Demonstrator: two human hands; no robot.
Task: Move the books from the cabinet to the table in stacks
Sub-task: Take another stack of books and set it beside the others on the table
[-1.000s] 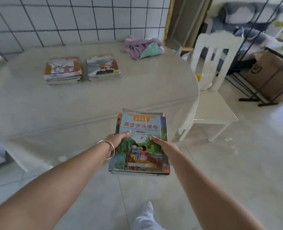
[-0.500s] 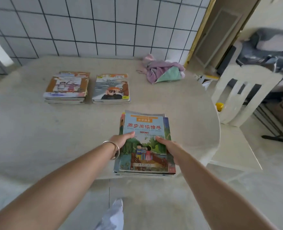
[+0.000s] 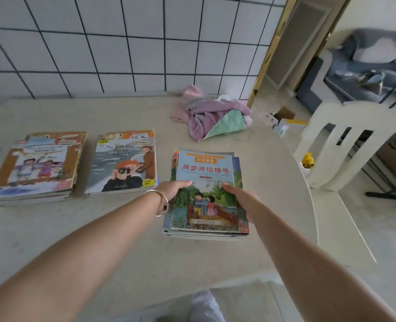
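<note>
On the pale stone-look round table (image 3: 53, 240), going from the left, a thick stack of worn paperback picture books with an orange-bordered cover (image 3: 35, 167) lies flat, and just beside it a thinner stack topped by a grey-blue cover showing a red-haired figure with a camera (image 3: 125, 162). Next comes the stack in hand, thin glossy workbooks with a blue cover and red Chinese title (image 3: 206, 173), low over the table or just resting on it; I cannot tell which.

These are soft, bendy paperbacks, light singly but weighty together, and the slick covers look likely to slide, since the edges are already uneven. Holding both long sides with thumbs pressing down on top seems the safest hold.

The left hand (image 3: 172, 190), with a silver bangle (image 3: 162, 203) at the wrist, clamps the stack's left edge, thumb lying across the cover. The right hand (image 3: 241, 201) clamps the right edge the same way. The fingers underneath are hidden.

Further right, a crumpled pink and green cloth (image 3: 215, 117) sits near the wall, and a white wooden chair (image 3: 345, 145) stands off the table's edge.
</note>
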